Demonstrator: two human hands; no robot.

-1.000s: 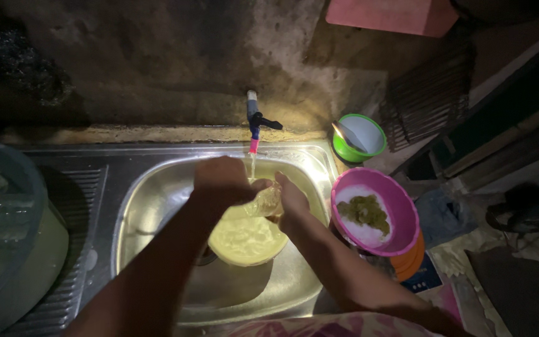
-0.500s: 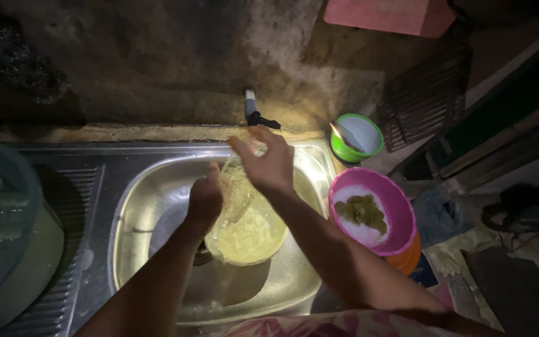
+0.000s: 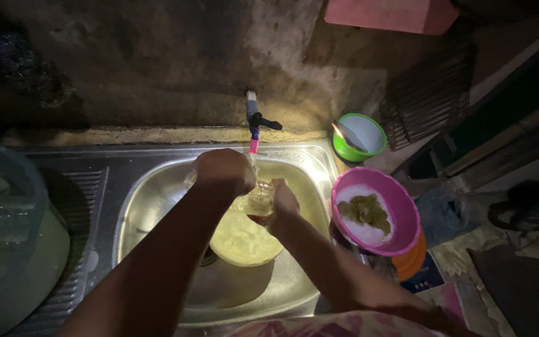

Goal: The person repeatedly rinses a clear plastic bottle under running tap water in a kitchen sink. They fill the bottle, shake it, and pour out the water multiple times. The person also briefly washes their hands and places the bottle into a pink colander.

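Glass (image 3: pixel 258 198) washed under tap (image 3: pixel 254 122), over sink (image 3: pixel 157 181).
Right hand (image 3: pixel 280 206), earlier raised to tap, now cups glass from below; left hand (image 3: pixel 223 171) closed over its rim. Glass axis unclear.

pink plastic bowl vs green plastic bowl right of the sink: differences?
The pink plastic bowl is larger and nearer the person; the green plastic bowl is smaller, back by the wall. The pink one holds a greenish scrubber-like clump on white residue; the green one has a white inside and a utensil leaning in it. Both are round, upright and untouched.
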